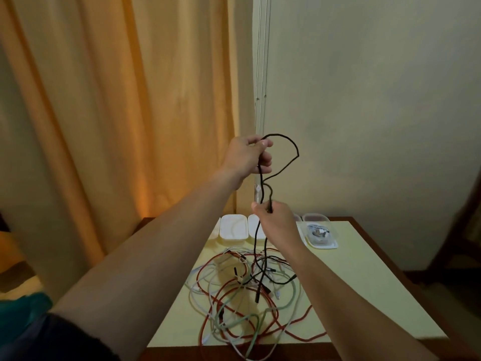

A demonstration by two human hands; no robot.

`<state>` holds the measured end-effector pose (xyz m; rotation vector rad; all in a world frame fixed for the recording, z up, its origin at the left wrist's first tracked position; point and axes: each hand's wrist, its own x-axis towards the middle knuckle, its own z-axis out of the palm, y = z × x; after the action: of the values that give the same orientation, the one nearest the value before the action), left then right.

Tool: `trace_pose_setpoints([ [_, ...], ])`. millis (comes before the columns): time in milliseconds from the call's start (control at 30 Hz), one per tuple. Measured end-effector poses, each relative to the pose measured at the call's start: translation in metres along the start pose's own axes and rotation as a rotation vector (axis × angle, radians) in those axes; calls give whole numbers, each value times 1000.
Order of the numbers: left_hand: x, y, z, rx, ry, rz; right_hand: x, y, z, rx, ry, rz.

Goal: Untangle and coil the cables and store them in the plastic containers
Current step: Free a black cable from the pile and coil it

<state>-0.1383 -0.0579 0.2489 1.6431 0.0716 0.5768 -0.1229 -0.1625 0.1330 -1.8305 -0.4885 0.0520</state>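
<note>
Behind the pale yellow table (364, 269) hang an orange curtain (130, 100) and bare wall. My left hand (247, 157) grips the black cable (291, 144) up high, my right hand (276, 217) pinches it lower, and its tail hangs into the tangle (247, 295). I should draw it up slowly, so that red and white loops slip off before I coil it for the containers (233, 229).

2 hands (246, 157), 1 black cable (286, 144), 1 tangled cable pile (247, 295), 1 table (364, 282); containers partly hidden, uncountable.
</note>
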Motion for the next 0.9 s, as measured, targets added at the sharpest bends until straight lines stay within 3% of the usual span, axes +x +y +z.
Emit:
trace_pose_setpoints([
  [267, 2, 5, -3, -3, -37, 33, 8, 7, 0, -93, 33, -93],
  [367, -1, 1, -10, -2, 48, 45, 13, -1, -5, -123, 27, -98],
  [467, -22, -31, -30, 104, 132, 9, 20, -15, -14, -4, 55, -90],
  [600, -80, -105, -41, 161, -113, -187, 26, -31, -24, 96, 110, -76],
  [700, -117, -144, -37, 185, -235, -187, 33, -33, -26, 144, 165, -41],
  [800, -134, -173, -33, 187, -254, -117, 41, -27, -23, 158, 214, -20],
  [900, -133, -190, -32, 144, -143, -89, 46, -5, -23, 96, 257, 12],
])
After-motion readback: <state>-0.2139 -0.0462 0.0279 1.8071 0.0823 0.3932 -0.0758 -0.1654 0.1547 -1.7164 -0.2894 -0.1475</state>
